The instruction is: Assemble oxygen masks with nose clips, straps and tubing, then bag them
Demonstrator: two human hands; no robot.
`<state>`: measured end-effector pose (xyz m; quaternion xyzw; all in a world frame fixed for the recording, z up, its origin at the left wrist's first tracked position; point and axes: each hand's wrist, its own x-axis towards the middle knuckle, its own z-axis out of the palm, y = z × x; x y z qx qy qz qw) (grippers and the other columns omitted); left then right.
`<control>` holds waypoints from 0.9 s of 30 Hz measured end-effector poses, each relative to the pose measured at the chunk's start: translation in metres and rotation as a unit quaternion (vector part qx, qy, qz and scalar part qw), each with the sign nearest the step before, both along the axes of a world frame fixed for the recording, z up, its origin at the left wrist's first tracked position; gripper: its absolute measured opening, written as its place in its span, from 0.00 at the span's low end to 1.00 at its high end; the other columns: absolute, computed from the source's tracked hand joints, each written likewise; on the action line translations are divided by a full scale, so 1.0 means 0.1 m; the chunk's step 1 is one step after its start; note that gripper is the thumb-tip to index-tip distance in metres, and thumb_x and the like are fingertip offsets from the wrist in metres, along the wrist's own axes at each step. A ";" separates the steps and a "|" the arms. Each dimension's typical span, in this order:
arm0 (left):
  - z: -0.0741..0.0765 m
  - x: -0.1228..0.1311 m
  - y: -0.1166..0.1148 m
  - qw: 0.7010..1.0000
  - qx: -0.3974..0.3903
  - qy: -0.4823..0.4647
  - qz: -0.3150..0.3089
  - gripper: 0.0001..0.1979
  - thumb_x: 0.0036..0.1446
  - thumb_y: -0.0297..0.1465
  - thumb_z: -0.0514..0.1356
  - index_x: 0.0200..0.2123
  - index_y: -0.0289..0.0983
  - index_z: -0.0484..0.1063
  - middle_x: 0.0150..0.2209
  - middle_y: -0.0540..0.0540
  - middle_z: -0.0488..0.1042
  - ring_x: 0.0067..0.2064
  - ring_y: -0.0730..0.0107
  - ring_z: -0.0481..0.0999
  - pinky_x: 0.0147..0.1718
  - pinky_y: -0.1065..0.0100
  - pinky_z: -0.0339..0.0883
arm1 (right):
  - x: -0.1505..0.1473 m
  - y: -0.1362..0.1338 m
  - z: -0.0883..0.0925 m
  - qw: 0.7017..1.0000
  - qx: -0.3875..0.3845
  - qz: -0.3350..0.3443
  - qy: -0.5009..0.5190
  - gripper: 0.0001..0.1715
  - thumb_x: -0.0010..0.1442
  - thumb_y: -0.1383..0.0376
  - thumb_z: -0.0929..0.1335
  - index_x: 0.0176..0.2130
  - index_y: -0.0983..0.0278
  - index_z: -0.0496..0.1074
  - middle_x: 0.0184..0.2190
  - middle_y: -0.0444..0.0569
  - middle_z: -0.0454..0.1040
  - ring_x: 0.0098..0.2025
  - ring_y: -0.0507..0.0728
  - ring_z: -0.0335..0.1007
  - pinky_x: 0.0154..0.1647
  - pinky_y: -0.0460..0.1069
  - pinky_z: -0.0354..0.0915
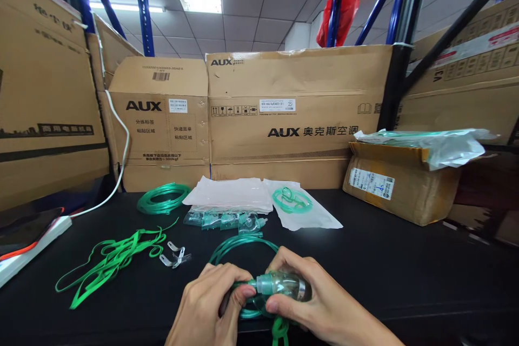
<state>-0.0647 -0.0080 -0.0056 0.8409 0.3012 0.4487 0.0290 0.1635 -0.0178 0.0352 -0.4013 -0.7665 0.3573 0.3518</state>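
Both my hands meet low in the middle of the head view over a black table (389, 259). My right hand (320, 303) is closed round a clear green-tinted mask piece (284, 284) with a short connector. My left hand (208, 305) pinches the connector end, where green tubing (239, 243) joins and loops away behind the hands. A green strap end (279, 332) hangs below my fingers.
Loose green elastic straps (109, 262) and small metal clips (174, 255) lie to the left. Behind are a coil of green tubing (162, 198), clear bags (231, 194), several clear connectors (223, 220), a bagged tube (295, 203), AUX cardboard boxes (292, 113), a brown carton (397, 184), and a power strip (28, 251).
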 end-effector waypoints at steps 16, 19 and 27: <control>0.16 0.01 -0.03 0.972 -0.234 0.003 -0.022 0.25 0.75 0.43 0.47 0.29 0.39 0.71 0.26 0.52 0.71 0.30 0.69 0.71 0.33 0.71 0.62 | -0.02 -0.01 -0.10 0.996 0.064 -0.040 0.041 0.18 0.56 0.67 0.75 0.45 0.56 0.71 0.37 0.41 0.70 0.31 0.52 0.61 0.28 0.45 0.58; 0.15 -0.02 -0.02 0.969 -0.244 0.021 -0.026 0.24 0.75 0.43 0.47 0.32 0.41 0.75 0.26 0.52 0.72 0.30 0.67 0.71 0.33 0.70 0.63 | -0.01 -0.01 -0.10 0.994 0.102 -0.023 0.043 0.17 0.57 0.69 0.75 0.45 0.55 0.73 0.40 0.42 0.73 0.38 0.55 0.68 0.33 0.46 0.62; 0.07 -0.08 0.05 0.986 -0.154 0.062 -0.014 0.14 0.74 0.38 0.53 0.45 0.45 0.80 0.29 0.51 0.77 0.35 0.65 0.78 0.38 0.69 0.71 | 0.04 0.03 -0.18 0.993 0.107 -0.011 0.048 0.19 0.58 0.62 0.79 0.48 0.53 0.76 0.46 0.44 0.75 0.42 0.56 0.72 0.34 0.45 0.64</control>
